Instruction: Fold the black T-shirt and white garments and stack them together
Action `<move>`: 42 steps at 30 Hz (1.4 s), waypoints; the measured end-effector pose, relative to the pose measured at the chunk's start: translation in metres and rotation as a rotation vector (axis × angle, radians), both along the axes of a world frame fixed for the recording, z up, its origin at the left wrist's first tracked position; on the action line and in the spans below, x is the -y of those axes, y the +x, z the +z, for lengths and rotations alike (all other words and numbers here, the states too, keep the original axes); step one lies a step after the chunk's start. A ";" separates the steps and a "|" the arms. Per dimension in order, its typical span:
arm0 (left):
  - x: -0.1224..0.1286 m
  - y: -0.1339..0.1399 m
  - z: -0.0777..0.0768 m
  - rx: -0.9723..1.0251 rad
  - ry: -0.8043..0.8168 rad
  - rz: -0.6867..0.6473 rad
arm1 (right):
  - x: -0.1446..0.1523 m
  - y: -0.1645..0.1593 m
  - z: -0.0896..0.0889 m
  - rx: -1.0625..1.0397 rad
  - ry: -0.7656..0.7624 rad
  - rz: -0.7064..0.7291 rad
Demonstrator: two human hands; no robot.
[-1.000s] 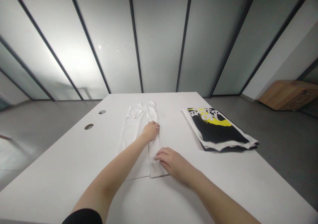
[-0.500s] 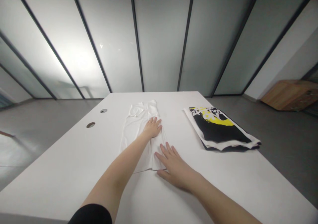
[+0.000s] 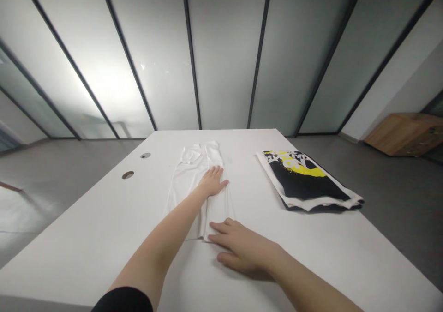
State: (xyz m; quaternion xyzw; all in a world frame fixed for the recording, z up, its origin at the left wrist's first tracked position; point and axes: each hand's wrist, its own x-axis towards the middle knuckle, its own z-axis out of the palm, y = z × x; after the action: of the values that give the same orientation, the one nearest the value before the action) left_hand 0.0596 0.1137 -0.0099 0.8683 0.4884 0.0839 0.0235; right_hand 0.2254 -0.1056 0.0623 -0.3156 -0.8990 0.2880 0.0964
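A white garment (image 3: pixel 187 178), folded lengthwise into a long shape, lies on the white table (image 3: pixel 114 229). My left hand (image 3: pixel 212 182) rests flat on its right half, fingers spread and pointing away from me. Closer to me, my right hand (image 3: pixel 238 245) touches the near right corner of the cloth with its fingertips. Its fingers are apart and point left, with the thumb on the tabletop. Neither hand grips the fabric. My left forearm covers part of the garment's near left side.
To the right sits a stack of folded clothes (image 3: pixel 304 183), the top one black, white and yellow. Two round holes (image 3: pixel 128 175) pierce the table's left side. Frosted glass panels (image 3: pixel 224 63) stand behind it. A wooden cabinet (image 3: pixel 403 134) is at far right.
My right hand has shifted left and toward me, its fingers turning to point left. My left hand has slid slightly nearer. The near right part of the garment has moved a little left.
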 end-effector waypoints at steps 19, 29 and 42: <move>0.035 0.040 0.020 0.145 -0.010 0.230 | -0.010 -0.012 -0.023 -0.077 0.005 0.044; 0.032 0.063 0.017 0.144 0.094 0.376 | -0.004 -0.001 -0.006 -0.276 -0.427 0.082; 0.130 0.013 -0.016 0.144 0.033 -0.037 | -0.040 0.013 -0.035 -0.576 0.204 -0.429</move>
State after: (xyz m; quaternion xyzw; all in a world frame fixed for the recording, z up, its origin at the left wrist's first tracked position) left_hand 0.0730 -0.0161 -0.0259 0.8691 0.4679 0.1535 0.0457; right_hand 0.2389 -0.0653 0.0273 -0.3915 -0.7726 0.2471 0.4345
